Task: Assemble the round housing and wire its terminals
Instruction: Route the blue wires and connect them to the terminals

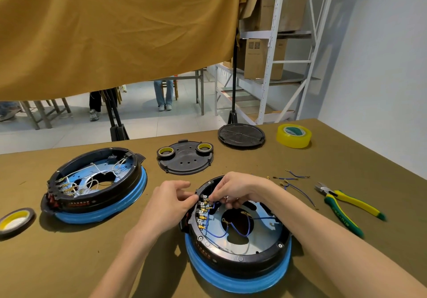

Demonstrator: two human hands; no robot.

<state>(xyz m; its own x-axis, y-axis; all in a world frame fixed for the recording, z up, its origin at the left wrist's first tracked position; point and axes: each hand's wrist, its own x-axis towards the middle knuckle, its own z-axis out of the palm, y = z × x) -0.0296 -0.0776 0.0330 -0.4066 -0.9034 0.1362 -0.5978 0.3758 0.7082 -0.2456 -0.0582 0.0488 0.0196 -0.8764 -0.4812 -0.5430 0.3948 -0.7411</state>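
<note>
A round black housing (240,258) on a blue ring lies in front of me, its metal plate and a row of brass terminals (202,212) showing at its left rim. Several blue wires (240,229) loop from the terminals across the plate. My left hand (171,199) grips the housing's left rim beside the top terminals, fingers curled. My right hand (238,188) reaches over the rim and pinches a blue wire end (216,204) at the upper terminals; its fingertips hide the contact. Loose blue wires (293,182) lie on the table to the right.
A second housing (97,182) with white wires sits at the left. Behind are a black cover plate (184,159) carrying two tape rolls, a round black lid (241,134) and yellow tape (294,135). Yellow-green pliers (346,205) lie right; another tape roll (15,220) far left.
</note>
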